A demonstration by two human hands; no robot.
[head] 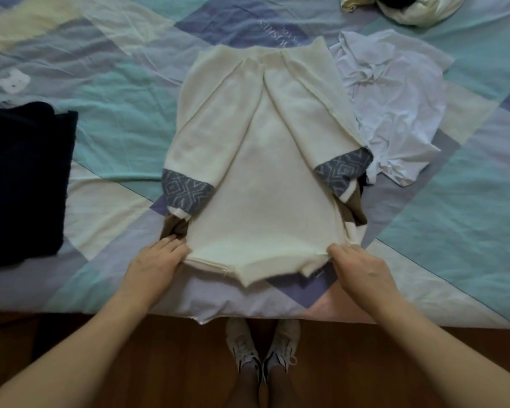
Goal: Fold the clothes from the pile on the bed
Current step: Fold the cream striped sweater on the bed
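A cream knit sweater [265, 178] lies flat at centre frame on a patchwork bed [124, 134], sleeves folded inward, its hem near the bed's lower edge. The left hand [156, 260] and right hand [357, 266] each pinch a hem corner. A crumpled white shirt [395, 113] lies upper right, dark folded cloth [21, 184] at left.

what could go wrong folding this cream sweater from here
Both sleeves lie loosely folded in on the cream sweater, so lifting the hem the left hand and right hand hold may let them slide back out. The crumpled white garment touches the sweater's right edge and might get dragged along. The hem sits near the bed edge and could slip off.
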